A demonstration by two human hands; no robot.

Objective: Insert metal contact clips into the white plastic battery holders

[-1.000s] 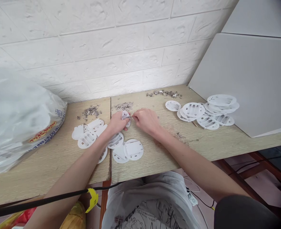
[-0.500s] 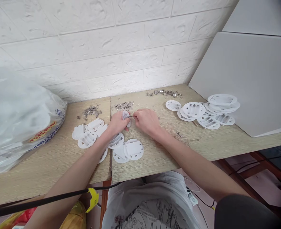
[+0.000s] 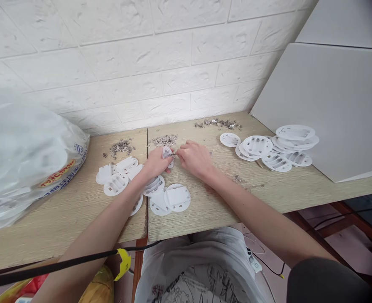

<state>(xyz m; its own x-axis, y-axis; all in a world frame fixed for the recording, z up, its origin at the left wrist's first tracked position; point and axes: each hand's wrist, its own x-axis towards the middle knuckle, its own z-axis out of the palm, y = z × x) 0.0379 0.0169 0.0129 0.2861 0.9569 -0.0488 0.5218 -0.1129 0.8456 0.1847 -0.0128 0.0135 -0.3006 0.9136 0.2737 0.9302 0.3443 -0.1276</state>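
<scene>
My left hand [image 3: 156,163] grips a round white plastic battery holder [image 3: 166,152], tilted up on edge above the table. My right hand [image 3: 194,159] is closed in a pinch round a thin metal tool [image 3: 174,154], whose tip reaches to the face of that holder; its exact kind is too small to tell. Under and beside my left wrist lie several more white battery holders [image 3: 177,198], some overlapping, some with their slotted side up. Small metal contact pieces [image 3: 163,140] form a heap just behind my left hand.
A second heap of metal pieces [image 3: 122,147] lies at the left, a third [image 3: 219,123] near the wall. Several white holders [image 3: 258,145] are piled at the right by a grey panel [image 3: 327,105]. A large plastic bag [image 3: 30,160] stands at the left. A black cable [image 3: 62,265] crosses in front.
My right hand has risen very slightly at the holder. Both hands keep their hold, and the piles look the same; the view has shifted a little.
</scene>
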